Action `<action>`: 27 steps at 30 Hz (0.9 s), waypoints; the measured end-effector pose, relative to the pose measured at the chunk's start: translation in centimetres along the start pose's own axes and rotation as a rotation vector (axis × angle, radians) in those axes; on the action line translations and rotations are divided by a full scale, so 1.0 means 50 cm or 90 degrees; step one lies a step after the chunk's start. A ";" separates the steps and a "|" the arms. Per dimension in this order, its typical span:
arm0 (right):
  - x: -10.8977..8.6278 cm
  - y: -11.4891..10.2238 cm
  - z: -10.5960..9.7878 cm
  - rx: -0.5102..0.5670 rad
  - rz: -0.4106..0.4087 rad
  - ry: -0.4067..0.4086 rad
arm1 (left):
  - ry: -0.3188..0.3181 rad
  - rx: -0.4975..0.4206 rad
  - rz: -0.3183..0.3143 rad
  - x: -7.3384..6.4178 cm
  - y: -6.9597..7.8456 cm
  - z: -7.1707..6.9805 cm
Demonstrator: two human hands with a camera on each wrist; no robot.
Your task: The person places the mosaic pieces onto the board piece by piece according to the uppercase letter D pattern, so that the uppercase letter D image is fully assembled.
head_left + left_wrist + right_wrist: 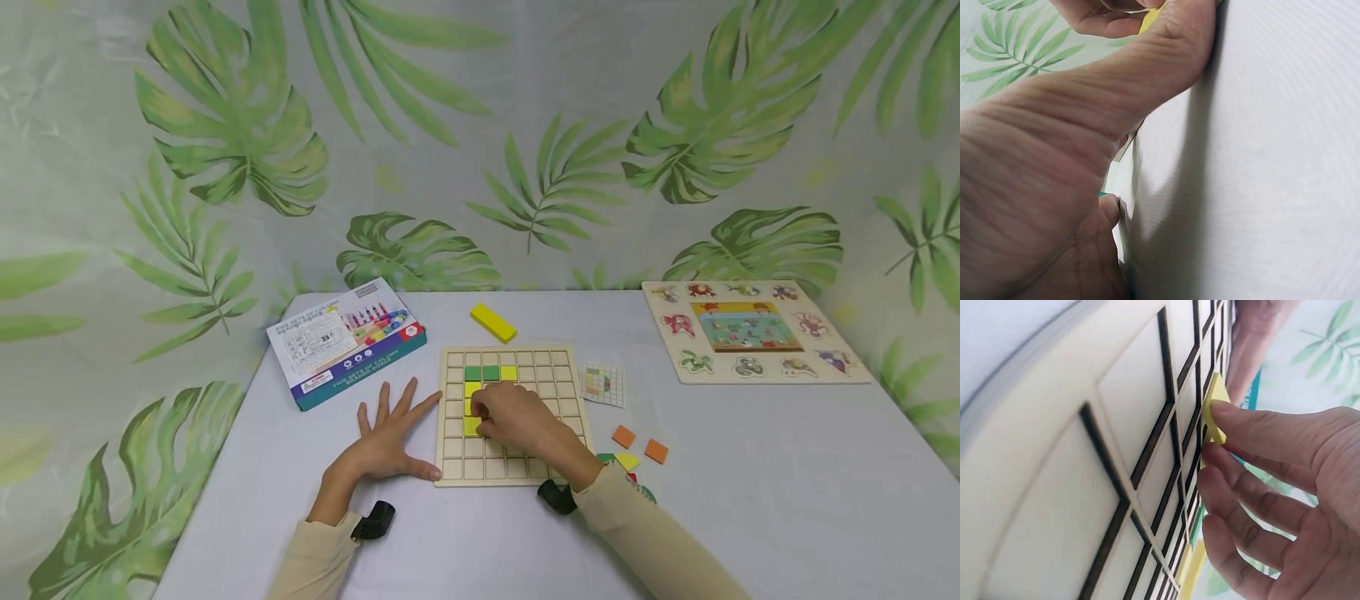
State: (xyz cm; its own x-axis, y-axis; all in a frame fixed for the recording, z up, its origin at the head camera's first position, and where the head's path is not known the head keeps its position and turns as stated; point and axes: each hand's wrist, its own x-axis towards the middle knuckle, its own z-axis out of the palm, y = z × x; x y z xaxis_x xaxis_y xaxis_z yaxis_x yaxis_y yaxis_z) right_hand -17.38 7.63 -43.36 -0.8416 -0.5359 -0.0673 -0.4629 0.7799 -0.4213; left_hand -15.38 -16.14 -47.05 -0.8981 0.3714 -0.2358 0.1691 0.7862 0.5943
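Observation:
A wooden grid board (453,469) lies flat on the table. My right hand (517,417) reaches over its left half and pinches a yellow tile (1217,403) between thumb and forefinger, tilted against the grid. Two green tiles (482,372) and a yellow one (508,372) sit in an upper row, with more yellow tiles (471,388) in a column below, partly covered by the fingers. To the left, my left hand (390,442) spreads its fingers, with thumb and a fingertip at the board's left edge.
A pattern card (603,385) lies right of the board, near two orange tiles (623,437). Other coloured pieces (627,461) are partly under the right forearm. A yellow block (493,323) lies behind the board, a bead game box (345,342) back left, a picture puzzle board (750,333) back right.

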 end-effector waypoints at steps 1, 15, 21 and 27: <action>-0.001 -0.001 0.000 -0.007 0.003 -0.002 | 0.000 0.000 0.000 0.000 0.001 0.000; -0.006 -0.020 0.006 -0.120 -0.020 0.032 | 0.000 -0.004 -0.003 0.000 0.001 0.003; -0.005 -0.019 0.010 -0.133 -0.022 0.049 | -0.001 0.004 0.006 -0.003 -0.002 0.006; -0.003 -0.017 0.010 -0.166 -0.038 0.083 | 0.000 0.009 0.017 -0.003 -0.002 0.009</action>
State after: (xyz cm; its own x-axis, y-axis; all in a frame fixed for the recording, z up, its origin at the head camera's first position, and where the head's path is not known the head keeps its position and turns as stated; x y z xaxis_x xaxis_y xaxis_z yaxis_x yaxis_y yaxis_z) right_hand -16.70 6.86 -43.45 -0.8317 -0.5502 0.0747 -0.5542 0.8141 -0.1734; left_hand -15.08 -16.07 -47.40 -0.8932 0.3925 -0.2194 0.1989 0.7824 0.5901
